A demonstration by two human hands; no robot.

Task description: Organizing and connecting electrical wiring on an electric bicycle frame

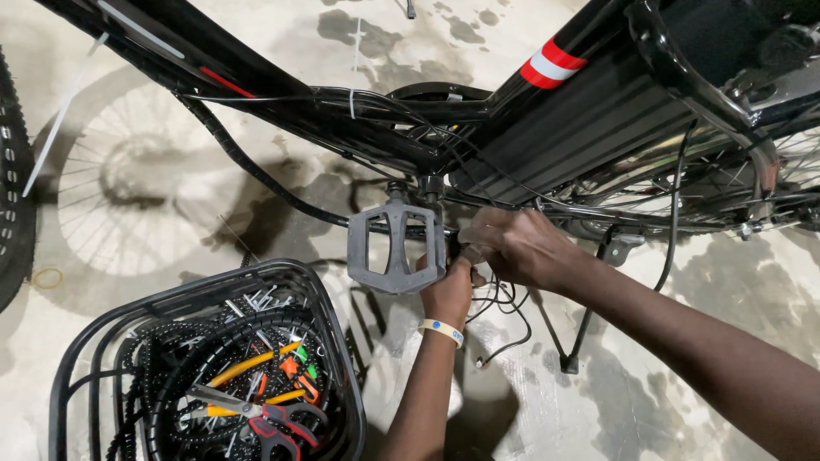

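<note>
Nearest me, my left hand (448,294) and right hand (517,248) meet, both pinched on thin black cables (500,299) just right of the grey plastic pedal (397,250), under the black bicycle frame (282,102); the left sits closer.

- Basket (85,341), black wire, at the floor's lower left.
- Scissors (273,423), red-handled, inside it.
- Black coiled tubing (171,376) beside them.
- Kickstand (581,329) resting on the stained concrete floor (666,358).
- Red-and-white reflector band (551,66) on the frame.

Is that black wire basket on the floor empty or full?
Fairly full: the basket holds coiled black tubing, red-handled pliers and orange-handled tools.
</note>
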